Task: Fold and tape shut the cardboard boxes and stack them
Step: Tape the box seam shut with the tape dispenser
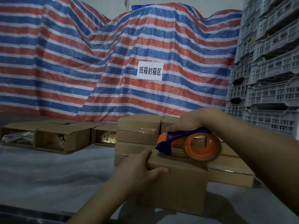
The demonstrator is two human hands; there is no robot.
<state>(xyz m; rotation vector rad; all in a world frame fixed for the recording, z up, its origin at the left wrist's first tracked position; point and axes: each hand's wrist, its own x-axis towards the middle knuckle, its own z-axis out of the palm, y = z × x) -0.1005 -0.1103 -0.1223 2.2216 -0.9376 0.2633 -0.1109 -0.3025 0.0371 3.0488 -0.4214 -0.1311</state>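
Note:
A closed cardboard box (181, 186) stands in front of me on the grey table. My left hand (142, 168) grips its near left top corner, thumb along the front face. My right hand (192, 122) holds the blue handle of a blue and orange tape dispenser (191, 143). The dispenser's front end rests on the box's top at the left end. Behind this box is a stack of taped boxes (139, 135), several layers high.
Open cardboard boxes (53, 138) with packaged goods inside lie on their sides at the left. A striped red, blue and white tarpaulin (113, 62) with a white paper sign (149, 71) hangs behind. Grey plastic crates (265, 70) are stacked on the right.

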